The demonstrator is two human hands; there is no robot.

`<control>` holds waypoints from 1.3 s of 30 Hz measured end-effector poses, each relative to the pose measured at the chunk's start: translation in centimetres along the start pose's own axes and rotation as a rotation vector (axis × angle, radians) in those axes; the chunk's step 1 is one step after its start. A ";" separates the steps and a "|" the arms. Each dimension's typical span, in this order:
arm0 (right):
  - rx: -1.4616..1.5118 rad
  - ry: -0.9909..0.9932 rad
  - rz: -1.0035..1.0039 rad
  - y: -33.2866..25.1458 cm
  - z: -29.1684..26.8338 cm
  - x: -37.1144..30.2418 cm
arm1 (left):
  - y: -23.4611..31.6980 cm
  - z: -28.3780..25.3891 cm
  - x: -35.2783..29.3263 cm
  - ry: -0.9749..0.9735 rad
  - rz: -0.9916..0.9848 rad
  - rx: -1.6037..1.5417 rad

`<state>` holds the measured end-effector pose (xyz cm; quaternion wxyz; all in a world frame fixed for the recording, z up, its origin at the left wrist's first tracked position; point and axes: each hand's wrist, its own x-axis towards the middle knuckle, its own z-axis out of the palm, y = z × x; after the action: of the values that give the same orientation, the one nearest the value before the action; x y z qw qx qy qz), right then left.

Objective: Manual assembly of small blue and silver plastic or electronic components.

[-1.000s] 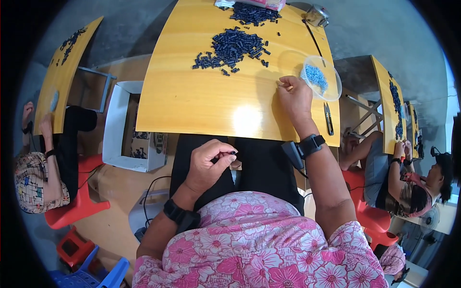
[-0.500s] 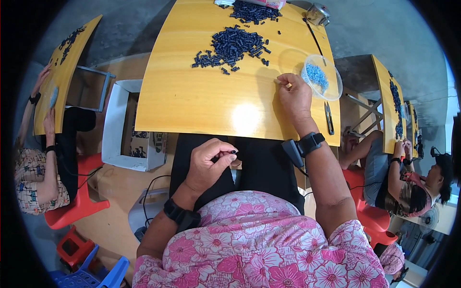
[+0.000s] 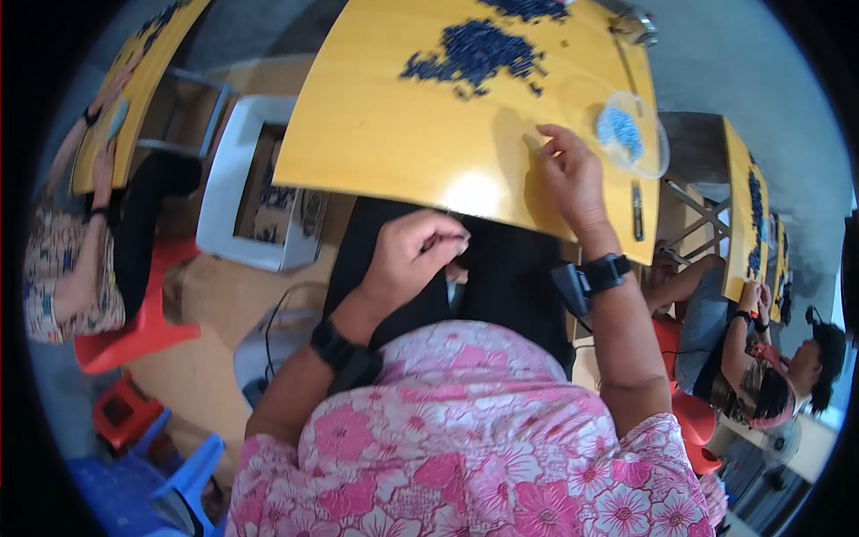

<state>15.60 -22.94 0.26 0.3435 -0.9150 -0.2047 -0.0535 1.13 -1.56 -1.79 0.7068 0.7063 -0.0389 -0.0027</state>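
My left hand (image 3: 407, 259) is held over my lap, just off the table's near edge. Its thumb and forefinger pinch a small black piece, now mostly hidden by the fingers and blurred. Above the right part of the yellow table (image 3: 376, 134) is my right hand (image 3: 574, 179), thumb and fingertips drawn together. Whatever they may hold is too small to make out. Beside that hand stands a clear round tub (image 3: 663, 148) with small light-blue pieces (image 3: 621, 132) inside. A heap of short black tubular pieces (image 3: 483, 54) lies farther off, left of the right hand.
Thread snips (image 3: 637, 210) lie near the table's right edge. Behind the tub are a thin dark rod (image 3: 624, 63) and a metal cup (image 3: 637, 29). An open white box (image 3: 242, 179) stands left of the table. Other people sit at tables on both sides.
The whole view has tilted and shifted, so the table sits higher and farther right. My left hand has come closer to the table edge; my right hand stays beside the tub.
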 end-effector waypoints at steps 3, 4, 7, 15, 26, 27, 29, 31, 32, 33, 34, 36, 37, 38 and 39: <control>0.403 -0.147 0.196 -4.0 -0.4 -2.2 | -0.6 0.2 0.0 -0.013 -0.062 -0.109; 0.504 -0.239 0.187 -5.0 -0.1 -2.8 | -0.8 0.0 -0.1 -0.009 -0.054 -0.055; 0.482 -0.376 0.117 -6.3 0.7 -4.7 | -1.5 0.0 -0.2 0.016 -0.013 0.002; 0.362 -0.439 0.021 -8.0 1.1 -6.0 | -1.4 0.2 -0.5 0.067 0.007 0.058; 0.058 -0.476 -0.258 -9.3 0.7 -5.7 | -1.4 0.2 -0.7 0.076 0.027 0.210; 0.032 -0.486 -0.295 -9.4 0.6 -5.8 | -1.4 0.2 -0.7 0.076 0.028 0.208; -0.041 -0.502 -0.332 -9.9 0.4 -5.7 | -1.3 0.1 -0.7 0.075 0.031 0.221; -0.114 -0.519 -0.369 -10.4 0.4 -5.8 | -1.0 0.2 -0.8 0.081 0.028 0.193; -0.170 -0.535 -0.387 -10.6 0.4 -5.8 | -0.9 0.2 -0.8 0.085 0.026 0.166; -0.227 -0.551 -0.405 -10.7 0.4 -5.8 | -1.0 0.2 -0.8 0.087 0.028 0.164; -0.229 -0.552 -0.407 -10.7 0.5 -5.8 | -1.2 0.2 -0.9 0.094 0.038 0.166; -0.069 -0.500 -0.364 -10.3 0.9 -5.7 | -1.3 0.2 -0.9 0.102 0.050 0.167; -0.070 -0.500 -0.366 -10.1 1.0 -5.5 | -1.3 0.1 -0.9 0.095 0.054 0.172; -0.027 -0.478 -0.351 -9.9 1.1 -5.3 | -1.3 0.0 -1.0 0.090 0.056 0.177; 0.017 -0.457 -0.335 -9.7 1.2 -5.3 | -1.3 0.0 -1.0 0.092 0.056 0.177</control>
<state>6.76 -17.31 3.97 0.2825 -0.8538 -0.4257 0.0997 0.15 -1.52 -3.10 0.6425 0.7640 -0.0263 0.0531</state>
